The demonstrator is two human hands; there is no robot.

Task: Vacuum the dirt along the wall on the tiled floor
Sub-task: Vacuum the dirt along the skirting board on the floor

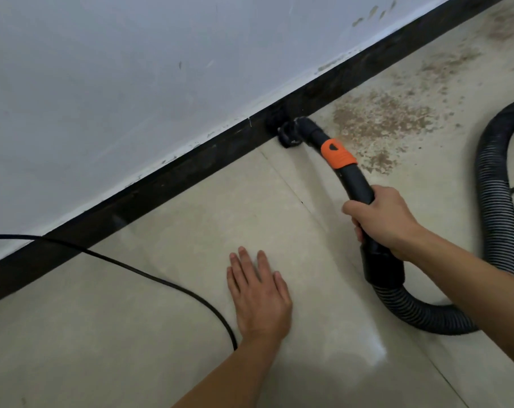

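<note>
My right hand [382, 222] grips the black curved vacuum handle [357, 184], which carries an orange band [336, 154]. The small black nozzle [288, 134] at its tip presses against the black baseboard [161, 184] where it meets the beige tiled floor [220, 213]. Brown dirt [382, 119] lies scattered on the tiles to the right of the nozzle and runs along the wall toward the upper right. My left hand [258, 295] rests flat on the floor, fingers spread, holding nothing.
The ribbed black hose [497, 201] loops from the handle across the floor on the right. A thin black power cord [149, 275] crosses the floor from the left edge to my left wrist. A white wall [132, 83] rises above the baseboard.
</note>
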